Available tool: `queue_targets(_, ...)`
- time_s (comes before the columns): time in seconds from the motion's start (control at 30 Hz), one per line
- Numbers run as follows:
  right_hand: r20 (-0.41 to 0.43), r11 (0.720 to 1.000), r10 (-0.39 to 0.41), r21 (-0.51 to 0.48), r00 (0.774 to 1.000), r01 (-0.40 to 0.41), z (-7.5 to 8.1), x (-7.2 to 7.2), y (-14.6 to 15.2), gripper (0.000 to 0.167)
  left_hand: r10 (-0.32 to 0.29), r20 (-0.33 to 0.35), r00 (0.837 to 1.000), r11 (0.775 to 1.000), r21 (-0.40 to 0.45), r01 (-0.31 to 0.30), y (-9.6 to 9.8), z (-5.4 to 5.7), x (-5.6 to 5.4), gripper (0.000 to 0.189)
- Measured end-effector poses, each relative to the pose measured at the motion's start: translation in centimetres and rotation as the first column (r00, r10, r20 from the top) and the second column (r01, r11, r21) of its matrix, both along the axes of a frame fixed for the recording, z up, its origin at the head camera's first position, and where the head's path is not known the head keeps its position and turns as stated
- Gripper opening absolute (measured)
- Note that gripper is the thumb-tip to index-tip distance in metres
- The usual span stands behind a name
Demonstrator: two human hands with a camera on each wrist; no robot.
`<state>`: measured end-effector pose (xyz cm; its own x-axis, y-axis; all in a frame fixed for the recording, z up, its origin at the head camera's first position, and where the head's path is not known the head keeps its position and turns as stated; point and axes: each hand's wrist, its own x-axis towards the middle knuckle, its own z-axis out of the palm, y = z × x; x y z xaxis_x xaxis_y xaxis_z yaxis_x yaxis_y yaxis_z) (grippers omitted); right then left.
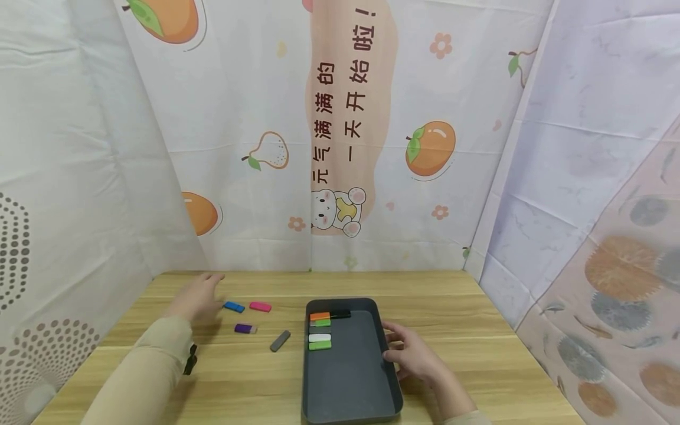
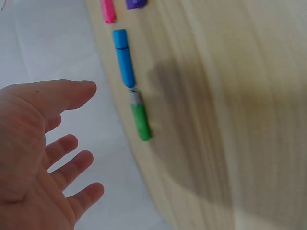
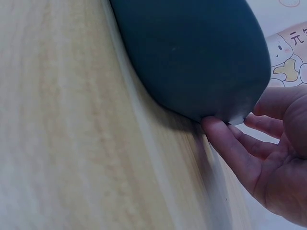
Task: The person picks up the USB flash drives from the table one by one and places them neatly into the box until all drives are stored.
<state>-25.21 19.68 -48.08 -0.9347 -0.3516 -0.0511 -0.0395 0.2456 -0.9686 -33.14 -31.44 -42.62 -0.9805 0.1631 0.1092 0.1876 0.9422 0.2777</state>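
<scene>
My left hand [image 1: 195, 298] hovers over the table's left side, fingers spread and holding nothing. Just beyond its fingertips lie a blue USB stick [image 2: 124, 60] and a green USB stick [image 2: 141, 120] with a silver end, nearly end to end. The head view hides the green one behind the hand. A pink stick [image 1: 260, 307], a purple stick [image 1: 245, 329] and a grey stick [image 1: 280, 340] lie nearby. With its fingertips, my right hand [image 1: 413, 352] touches the right side of a dark grey tray [image 1: 353, 383].
Inside the tray's left side is a column of sticks: an orange stick [image 1: 320, 316], a white stick [image 1: 320, 337], a light green stick [image 1: 320, 346] and others. A black stick [image 1: 340, 314] lies beside the top one. Printed curtains [image 1: 255, 200] enclose the wooden table [image 1: 234, 389].
</scene>
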Motion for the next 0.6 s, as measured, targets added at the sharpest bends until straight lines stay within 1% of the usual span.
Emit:
queue_targets(0.1,0.001,1.000,0.001,0.004,1.000,-0.002,0.1,0.0,0.0,0.074,-0.002,0.031,1.000,1.000,0.006,0.002,-0.3,-0.6,0.3,0.066)
queue_targets(0.23,0.005,1.000,0.002,0.007,1.000,-0.002,0.0,0.0,0.0,0.074,0.004,0.095,0.995,0.999,0.036,-0.008,-0.6,-1.0,0.5,0.073)
queue_targets(0.43,0.008,1.000,0.003,0.006,1.000,-0.003,0.0,0.0,0.1,0.074,0.003,0.207,0.978,0.998,0.053,-0.014,-0.8,-1.5,0.8,0.078)
queue_targets(0.5,0.006,1.000,0.001,0.005,1.000,-0.001,-0.1,0.0,0.1,0.074,-0.002,0.228,0.974,0.998,0.055,-0.011,-0.7,-1.6,0.8,0.078)
queue_targets(0.6,0.007,1.000,-0.003,0.000,1.000,0.003,-0.1,-0.1,0.1,0.074,-0.007,0.239,0.971,0.998,0.059,-0.007,-0.7,-1.7,0.9,0.078)
